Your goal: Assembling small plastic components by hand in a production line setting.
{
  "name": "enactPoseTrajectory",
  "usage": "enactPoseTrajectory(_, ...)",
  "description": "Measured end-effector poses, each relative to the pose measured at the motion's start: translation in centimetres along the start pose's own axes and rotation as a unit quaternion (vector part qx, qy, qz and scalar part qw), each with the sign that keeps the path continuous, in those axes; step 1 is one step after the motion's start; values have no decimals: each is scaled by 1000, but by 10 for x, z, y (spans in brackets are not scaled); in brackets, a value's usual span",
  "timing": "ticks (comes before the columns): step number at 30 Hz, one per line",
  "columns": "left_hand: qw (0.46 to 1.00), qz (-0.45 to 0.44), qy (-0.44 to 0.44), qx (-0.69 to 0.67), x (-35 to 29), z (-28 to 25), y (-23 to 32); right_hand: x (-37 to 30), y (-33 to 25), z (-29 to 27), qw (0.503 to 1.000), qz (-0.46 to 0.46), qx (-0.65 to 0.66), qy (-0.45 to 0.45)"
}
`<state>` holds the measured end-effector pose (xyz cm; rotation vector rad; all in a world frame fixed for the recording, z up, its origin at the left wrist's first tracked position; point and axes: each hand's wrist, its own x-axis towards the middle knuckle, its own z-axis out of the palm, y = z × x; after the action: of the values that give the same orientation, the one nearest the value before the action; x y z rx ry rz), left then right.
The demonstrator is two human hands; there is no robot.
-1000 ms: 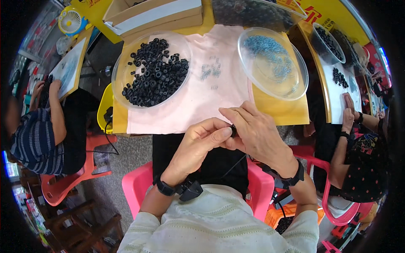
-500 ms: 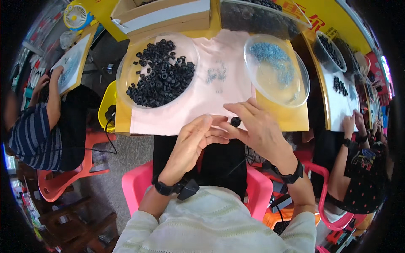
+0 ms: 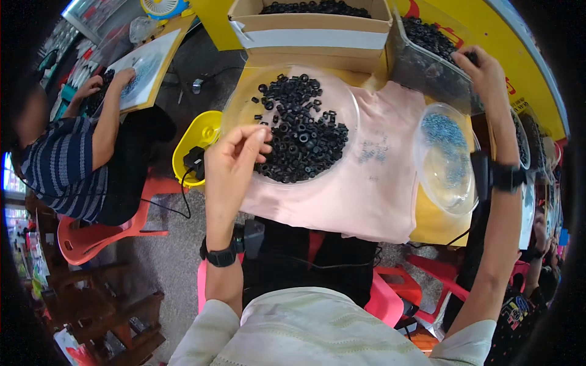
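My left hand [image 3: 235, 161] is over the near left rim of a round clear tray [image 3: 356, 116]. Its thumb and fingers are pinched beside the heap of small black ring-shaped parts [image 3: 305, 143]; whether a part is between the fingertips is hidden. My right hand [image 3: 488, 79] reaches far right, above a clear plastic bin [image 3: 427, 76] of black parts. Its fingers are closed around a small dark piece [image 3: 471, 57], partly covered by them. A round clear tray [image 3: 448, 198] with tiny blue-grey pieces [image 3: 450, 140] stands between the bin and the table's near edge.
A pink cloth [image 3: 342, 210] covers much of the yellow table, with some tiny grey bits on it. At the back stands a cardboard box [image 3: 311, 39] of black parts. A yellow basket [image 3: 183, 146] sits left of the table; a co-worker [image 3: 67, 165] sits farther left.
My hands were together over the table's near edge, with a black round part at the right fingers. Now the left has moved to the black parts, the right to the far bin.
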<state>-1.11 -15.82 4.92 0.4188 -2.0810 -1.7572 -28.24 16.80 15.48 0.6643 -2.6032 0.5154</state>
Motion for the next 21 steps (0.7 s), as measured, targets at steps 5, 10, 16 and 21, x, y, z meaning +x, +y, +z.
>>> enactPoseTrajectory(5, 969, 124, -67, 204, 24, 16, -6, 37, 74, 46, 955, -170, -113, 217)
enactPoseTrajectory(10, 915, 201, -82, 342, 20, 41, -18, -40, -42, 23, 994, -88, 54, 22)
enactPoseTrajectory(16, 920, 205, -87, 323, 22, 45, -21, -165, -101, 39, 973, -21, 162, -161)
enactPoseTrajectory(21, 909, 210, -102, 346, 25, 45, -23, -202, -98, 65, 975, -1, 176, -135)
